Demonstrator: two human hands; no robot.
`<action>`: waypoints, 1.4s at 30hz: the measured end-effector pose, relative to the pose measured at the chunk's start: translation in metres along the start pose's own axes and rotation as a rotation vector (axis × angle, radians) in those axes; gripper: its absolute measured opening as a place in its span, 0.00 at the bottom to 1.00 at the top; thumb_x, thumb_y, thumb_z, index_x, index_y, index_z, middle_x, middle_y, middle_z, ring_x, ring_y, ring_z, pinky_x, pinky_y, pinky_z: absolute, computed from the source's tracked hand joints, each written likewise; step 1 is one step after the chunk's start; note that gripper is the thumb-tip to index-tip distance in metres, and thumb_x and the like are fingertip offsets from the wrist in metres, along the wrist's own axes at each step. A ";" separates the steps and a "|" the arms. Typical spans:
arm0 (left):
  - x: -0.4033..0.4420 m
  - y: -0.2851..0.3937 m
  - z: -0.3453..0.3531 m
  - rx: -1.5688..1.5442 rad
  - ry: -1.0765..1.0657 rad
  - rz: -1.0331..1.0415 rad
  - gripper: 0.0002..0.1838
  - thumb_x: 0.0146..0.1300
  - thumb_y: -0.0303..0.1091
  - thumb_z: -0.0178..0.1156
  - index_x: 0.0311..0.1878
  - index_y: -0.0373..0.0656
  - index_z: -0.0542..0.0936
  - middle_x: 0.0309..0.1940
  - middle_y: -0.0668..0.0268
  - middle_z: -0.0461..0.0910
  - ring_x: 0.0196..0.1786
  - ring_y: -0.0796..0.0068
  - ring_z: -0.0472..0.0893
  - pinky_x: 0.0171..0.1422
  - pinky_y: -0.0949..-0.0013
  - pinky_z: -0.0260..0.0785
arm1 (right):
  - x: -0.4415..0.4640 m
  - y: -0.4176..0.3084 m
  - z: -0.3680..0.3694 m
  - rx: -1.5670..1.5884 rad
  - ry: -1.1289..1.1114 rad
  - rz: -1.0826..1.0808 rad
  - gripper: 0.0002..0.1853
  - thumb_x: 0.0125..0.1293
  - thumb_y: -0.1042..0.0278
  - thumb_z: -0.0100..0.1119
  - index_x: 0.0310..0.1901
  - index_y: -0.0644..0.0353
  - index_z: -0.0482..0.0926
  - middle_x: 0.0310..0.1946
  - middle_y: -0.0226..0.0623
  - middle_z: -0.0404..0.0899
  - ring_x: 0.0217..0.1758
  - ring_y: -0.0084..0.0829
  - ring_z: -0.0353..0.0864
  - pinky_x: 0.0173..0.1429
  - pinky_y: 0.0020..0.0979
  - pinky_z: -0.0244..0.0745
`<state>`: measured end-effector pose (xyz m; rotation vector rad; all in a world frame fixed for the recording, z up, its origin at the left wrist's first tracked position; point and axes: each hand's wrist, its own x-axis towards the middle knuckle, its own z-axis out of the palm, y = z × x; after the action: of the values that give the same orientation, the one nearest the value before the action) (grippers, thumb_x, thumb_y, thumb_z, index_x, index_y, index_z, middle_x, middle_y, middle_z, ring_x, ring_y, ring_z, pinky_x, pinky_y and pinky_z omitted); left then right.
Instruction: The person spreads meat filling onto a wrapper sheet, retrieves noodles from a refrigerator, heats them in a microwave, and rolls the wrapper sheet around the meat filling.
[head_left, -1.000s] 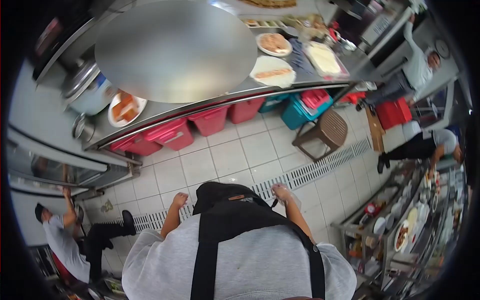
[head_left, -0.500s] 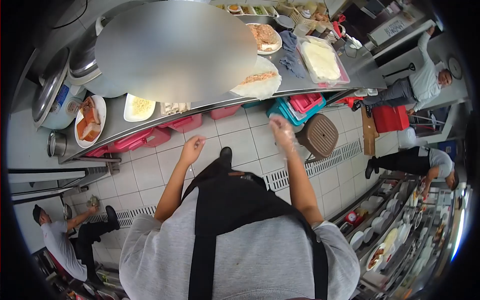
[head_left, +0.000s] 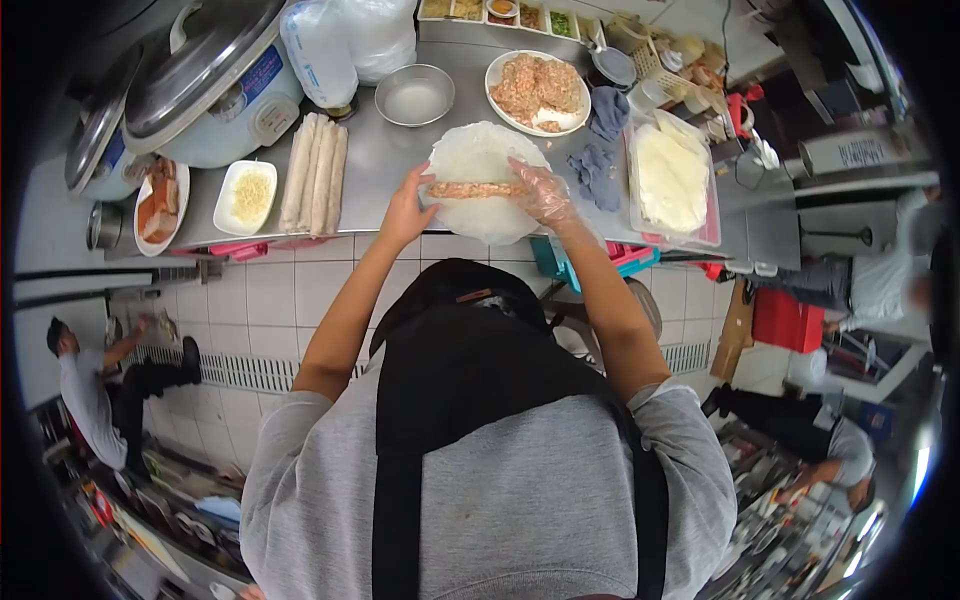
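A round, thin white wrapper sheet lies on the steel counter, its near edge reaching the counter's front. Across it runs a strip of minced meat filling. At the strip's left end is my left hand, bare, with thumb and fingers apart. My right hand, in a clear plastic glove, rests at the right end, fingers spread over the wrapper and touching the meat. Behind the wrapper stands a white plate of minced meat. Several long pale rolls lie side by side to the left.
A metal bowl stands behind my hands. Blue cloths and a tub with white sheets are at the right. A bowl of shreds and big lidded cookers stand left. Other people are further off.
Both hands have moved from in front of the counter onto the wrapper, one at each end of the meat strip. The view has shifted, showing more of the counter.
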<state>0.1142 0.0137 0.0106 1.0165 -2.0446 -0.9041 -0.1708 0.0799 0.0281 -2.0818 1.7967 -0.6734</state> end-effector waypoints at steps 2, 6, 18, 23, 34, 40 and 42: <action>0.011 0.003 0.012 0.017 0.020 0.004 0.44 0.45 0.24 0.69 0.67 0.45 0.59 0.50 0.53 0.79 0.54 0.53 0.78 0.58 0.59 0.70 | 0.011 0.019 -0.003 0.000 -0.076 -0.003 0.38 0.49 0.68 0.68 0.66 0.45 0.67 0.54 0.44 0.77 0.57 0.45 0.75 0.62 0.39 0.71; 0.020 0.001 0.031 0.023 -0.054 -0.113 0.49 0.42 0.23 0.70 0.69 0.45 0.56 0.48 0.53 0.79 0.53 0.51 0.78 0.58 0.60 0.70 | 0.007 0.056 -0.002 0.014 -0.194 -0.100 0.34 0.54 0.67 0.65 0.65 0.44 0.67 0.54 0.44 0.77 0.53 0.46 0.77 0.60 0.40 0.72; 0.021 -0.004 0.026 0.056 -0.109 -0.239 0.51 0.44 0.20 0.68 0.72 0.50 0.53 0.51 0.56 0.80 0.53 0.56 0.80 0.57 0.63 0.73 | 0.000 0.073 -0.015 0.190 -0.229 -0.097 0.36 0.57 0.62 0.65 0.68 0.46 0.62 0.58 0.41 0.75 0.57 0.43 0.75 0.68 0.40 0.62; 0.028 0.008 0.020 0.009 -0.095 -0.255 0.54 0.43 0.20 0.69 0.73 0.50 0.51 0.52 0.54 0.78 0.54 0.56 0.79 0.58 0.63 0.73 | 0.019 0.035 -0.013 0.092 -0.282 -0.071 0.44 0.53 0.60 0.69 0.71 0.45 0.57 0.58 0.38 0.75 0.58 0.36 0.76 0.70 0.42 0.59; 0.024 -0.002 0.017 0.060 -0.116 -0.241 0.55 0.43 0.23 0.70 0.74 0.51 0.49 0.50 0.56 0.80 0.49 0.55 0.81 0.53 0.62 0.76 | 0.013 0.052 0.001 0.217 -0.255 -0.096 0.32 0.59 0.66 0.62 0.66 0.49 0.65 0.50 0.36 0.80 0.52 0.35 0.79 0.69 0.39 0.61; 0.026 0.001 0.013 0.058 -0.144 -0.281 0.56 0.42 0.26 0.70 0.74 0.51 0.49 0.48 0.61 0.82 0.47 0.55 0.81 0.52 0.62 0.75 | 0.005 0.055 0.006 0.067 -0.128 -0.136 0.38 0.56 0.64 0.65 0.69 0.51 0.61 0.46 0.40 0.81 0.51 0.44 0.78 0.67 0.41 0.63; 0.031 0.012 0.016 0.216 -0.143 -0.088 0.56 0.41 0.26 0.71 0.74 0.51 0.49 0.45 0.61 0.83 0.46 0.56 0.81 0.55 0.60 0.71 | 0.002 0.046 -0.002 0.079 -0.117 -0.105 0.38 0.56 0.64 0.65 0.69 0.51 0.60 0.47 0.42 0.80 0.53 0.45 0.77 0.67 0.41 0.62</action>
<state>0.0820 -0.0028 0.0193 1.1956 -2.2708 -0.8342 -0.2105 0.0700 0.0066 -2.1277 1.5823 -0.6250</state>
